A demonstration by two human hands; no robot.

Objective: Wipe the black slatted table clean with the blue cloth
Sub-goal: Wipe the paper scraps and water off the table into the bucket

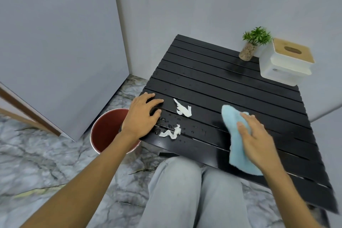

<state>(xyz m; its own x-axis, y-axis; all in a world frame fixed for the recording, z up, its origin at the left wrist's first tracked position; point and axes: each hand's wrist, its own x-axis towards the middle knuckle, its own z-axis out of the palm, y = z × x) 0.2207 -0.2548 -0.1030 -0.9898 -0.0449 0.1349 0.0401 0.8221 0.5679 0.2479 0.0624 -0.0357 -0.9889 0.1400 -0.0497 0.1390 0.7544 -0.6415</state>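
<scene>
Blue cloth (236,152), lower right of frame, lies flat on black slatted table (212,79) under right hand (257,139); fingers straight & spread, pressing, not gripping. Left hand (143,116), centre-left, rests splayed on table's left edge, holding nothing. Btwn hands: white tissue scraps (183,110) & water droplets (167,123), unwiped. Red bin (109,131) just beside that edge. Upper right: potted plant (253,44), tissue box (285,63). Judged: wipe barely begun; most mess left.
</scene>
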